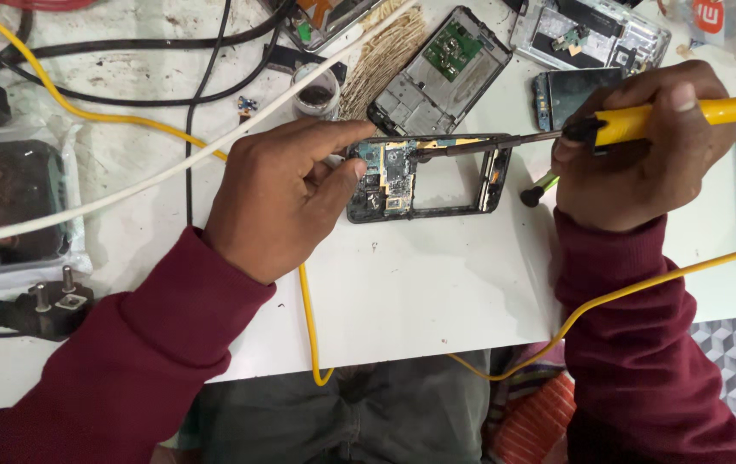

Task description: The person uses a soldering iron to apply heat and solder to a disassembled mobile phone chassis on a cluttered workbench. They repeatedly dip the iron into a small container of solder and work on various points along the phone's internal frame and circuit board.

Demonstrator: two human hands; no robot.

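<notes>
opened phone frame [424, 178]: laid flat on the white surface [402, 283], its left end pinched by the left hand [278, 202]. yellow-handled soldering iron [643, 122]: gripped in the closed right hand [643, 150], tip rested on the frame's circuit board [389, 176].

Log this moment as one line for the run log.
left hand: steadies opened phone frame | right hand: holds yellow soldering iron, tip on the frame's circuit board | surface: white table
</notes>
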